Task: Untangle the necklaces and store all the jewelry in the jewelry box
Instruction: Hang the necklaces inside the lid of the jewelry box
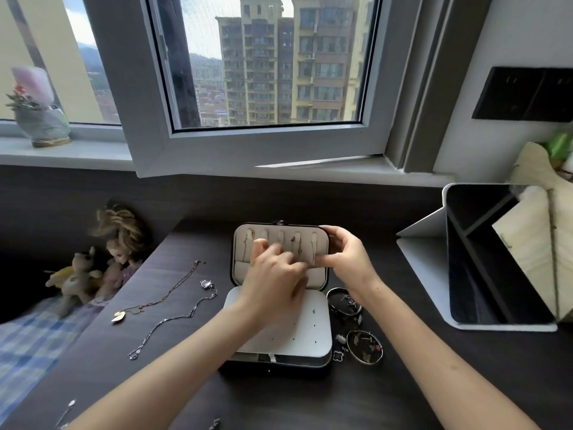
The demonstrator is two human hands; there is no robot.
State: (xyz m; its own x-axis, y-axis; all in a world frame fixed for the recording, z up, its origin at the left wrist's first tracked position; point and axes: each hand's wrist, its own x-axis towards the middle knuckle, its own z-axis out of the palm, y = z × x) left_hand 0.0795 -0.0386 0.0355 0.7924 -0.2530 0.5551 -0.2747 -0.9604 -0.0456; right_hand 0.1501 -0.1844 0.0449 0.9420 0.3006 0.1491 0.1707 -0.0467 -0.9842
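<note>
A: Where was the jewelry box (pixel 294 336)?
B: Open, mid-table (pixel 387 392). The right hand (pixel 344 252) gripped its lid (pixel 245 243) at 2 o'clock. The left hand (pixel 273 274) curled its fingers (pixel 262 247) at the hooks (pixel 297 240), probably hanging one piece. Pinching? I could not tell.
A: Next?
B: The necklaces (pixel 167 294) at 9 o'clock wanted a fine pinch.

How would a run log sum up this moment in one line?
right hand: grips box lid | left hand: fingers at lid's chains, grip unclear | on table: gold necklace, silver necklace, bangles
</note>
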